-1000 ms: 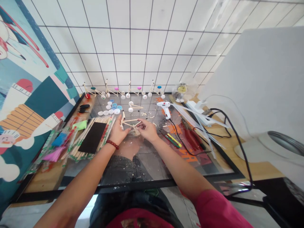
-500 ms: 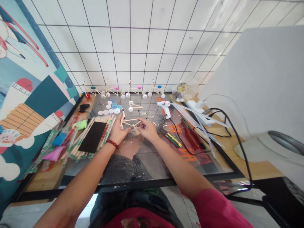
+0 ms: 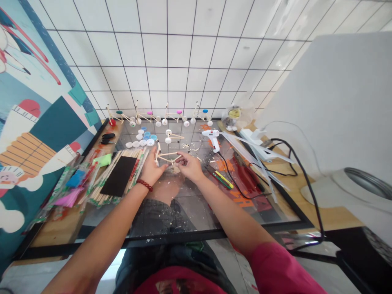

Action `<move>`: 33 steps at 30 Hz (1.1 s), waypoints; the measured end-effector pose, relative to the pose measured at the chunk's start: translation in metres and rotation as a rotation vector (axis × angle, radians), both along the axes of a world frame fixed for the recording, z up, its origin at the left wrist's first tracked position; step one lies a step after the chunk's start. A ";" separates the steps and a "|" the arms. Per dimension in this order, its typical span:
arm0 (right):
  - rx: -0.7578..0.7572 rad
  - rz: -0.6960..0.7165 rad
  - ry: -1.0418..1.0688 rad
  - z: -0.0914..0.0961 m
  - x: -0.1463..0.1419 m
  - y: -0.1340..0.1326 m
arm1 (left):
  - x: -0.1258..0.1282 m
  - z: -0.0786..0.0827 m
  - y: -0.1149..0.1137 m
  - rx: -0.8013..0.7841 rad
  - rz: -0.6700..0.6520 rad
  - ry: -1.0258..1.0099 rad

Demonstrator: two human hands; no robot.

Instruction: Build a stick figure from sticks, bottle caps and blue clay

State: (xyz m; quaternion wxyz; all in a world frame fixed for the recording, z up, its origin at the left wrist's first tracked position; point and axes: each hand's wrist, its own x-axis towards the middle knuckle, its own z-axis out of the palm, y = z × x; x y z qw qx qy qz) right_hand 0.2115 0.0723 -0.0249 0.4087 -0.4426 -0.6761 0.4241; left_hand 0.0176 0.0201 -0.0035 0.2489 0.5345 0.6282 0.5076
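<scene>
Between my two hands, just over the glass table, is a small frame of pale wooden sticks (image 3: 168,154). My left hand (image 3: 153,168), with a red bead bracelet at the wrist, is closed on its left end, where an upright stick rises. My right hand (image 3: 190,166) pinches the right end, at a short slanting stick. Behind the frame lies a stick piece with two white bottle caps (image 3: 168,136). Loose white and blue bottle caps (image 3: 150,142) lie to the left of it. Several finished stick tricycles (image 3: 172,116) with coloured seats and cap wheels stand along the back edge.
A white glue gun (image 3: 212,139) lies right of my hands, its cord trailing forward. Nearby are a yellow utility knife (image 3: 224,179) and clear plastic strips. At left lie bundled wooden sticks (image 3: 101,183), a black sheet (image 3: 119,176) and coloured clay packets (image 3: 75,179). A power strip (image 3: 257,143) sits at right.
</scene>
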 end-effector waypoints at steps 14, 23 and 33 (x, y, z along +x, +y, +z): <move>0.009 -0.001 0.006 0.001 -0.001 0.001 | -0.004 -0.006 0.003 0.038 -0.006 0.033; 0.008 -0.010 -0.012 0.003 -0.002 -0.002 | -0.006 -0.011 0.004 0.051 0.000 0.097; 0.022 -0.018 -0.020 0.003 -0.002 -0.002 | -0.007 -0.012 0.005 0.041 -0.010 0.119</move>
